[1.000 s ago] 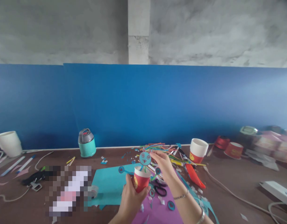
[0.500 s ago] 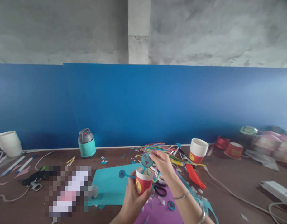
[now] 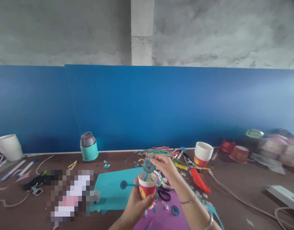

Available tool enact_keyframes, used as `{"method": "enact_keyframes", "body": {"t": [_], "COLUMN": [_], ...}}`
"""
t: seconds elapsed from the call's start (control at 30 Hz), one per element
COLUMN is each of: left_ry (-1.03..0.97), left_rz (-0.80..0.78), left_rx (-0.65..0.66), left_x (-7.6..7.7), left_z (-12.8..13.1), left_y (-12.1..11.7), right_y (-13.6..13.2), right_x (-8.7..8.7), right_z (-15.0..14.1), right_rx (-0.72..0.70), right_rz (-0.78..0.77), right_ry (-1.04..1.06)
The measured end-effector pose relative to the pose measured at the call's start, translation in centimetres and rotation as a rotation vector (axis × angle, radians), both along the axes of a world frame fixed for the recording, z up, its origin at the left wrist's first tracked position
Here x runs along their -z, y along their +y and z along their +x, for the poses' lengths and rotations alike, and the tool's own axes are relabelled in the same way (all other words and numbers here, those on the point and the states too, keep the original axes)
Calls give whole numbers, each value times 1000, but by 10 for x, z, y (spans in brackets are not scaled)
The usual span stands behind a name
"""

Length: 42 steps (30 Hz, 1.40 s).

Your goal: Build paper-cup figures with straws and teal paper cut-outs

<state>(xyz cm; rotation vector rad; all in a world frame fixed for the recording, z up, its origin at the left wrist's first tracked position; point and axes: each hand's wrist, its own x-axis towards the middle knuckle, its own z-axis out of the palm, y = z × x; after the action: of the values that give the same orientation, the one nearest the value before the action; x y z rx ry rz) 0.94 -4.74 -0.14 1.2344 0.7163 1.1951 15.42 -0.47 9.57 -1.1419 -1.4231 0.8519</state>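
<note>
My left hand (image 3: 137,204) is wrapped round a red and white paper cup (image 3: 147,188), holding it upright. Blue and green stems rise from the cup's mouth, and a blue arm with a round paper disc (image 3: 123,184) sticks out to the left. On top is a round blue-grey paper face (image 3: 148,165) with drawn eyes, a mouth and small ears. My right hand (image 3: 164,166) pinches this face at its right edge. Beneath the cup lie a purple sheet (image 3: 170,220) and a turquoise sheet (image 3: 113,188), with black-handled scissors (image 3: 164,195) beside it.
A second paper cup (image 3: 203,155) stands at the back right, near an orange-red strip (image 3: 199,181) and a pile of coloured sticks (image 3: 161,151). A turquoise flask (image 3: 88,147) stands at the back left. A white cable (image 3: 242,199) crosses the right side, and paper scraps are scattered about.
The paper face has shifted slightly left and down, its right edge now more covered by my right fingers. My left hand still grips the cup, which has barely moved.
</note>
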Motion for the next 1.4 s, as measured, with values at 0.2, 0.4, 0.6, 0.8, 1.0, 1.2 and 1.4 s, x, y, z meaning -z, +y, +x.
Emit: {"method": "enact_keyframes", "body": {"t": [0.2, 0.4, 0.6, 0.8, 1.0, 1.2, 1.4], "left_ry": [31, -21, -68, -92, -91, -64, -33], "left_rz": [-35, -33, -37, 18, 8, 50, 88], "left_rx": [5, -190, -352, -414, -116, -349, -345], "left_x": [3, -9, -15, -12, -16, -21, -27], "left_z": [1, -7, -9, -5, -4, -12, -22], "left_y": [-2, 5, 8, 24, 27, 25, 31], "right_y": [1, -1, 6, 2, -13, -12, -16], "right_x": [2, 3, 18, 40, 70, 83, 90], "right_z": [0, 0, -5, -22, -35, -22, -28], "right_rx": [16, 37, 115, -92, -249, -80, -155], "right_rz": [2, 93, 44, -113, -175, -119, -162], "right_ry": [-110, -232, -25, 301, 427, 366, 286]}}
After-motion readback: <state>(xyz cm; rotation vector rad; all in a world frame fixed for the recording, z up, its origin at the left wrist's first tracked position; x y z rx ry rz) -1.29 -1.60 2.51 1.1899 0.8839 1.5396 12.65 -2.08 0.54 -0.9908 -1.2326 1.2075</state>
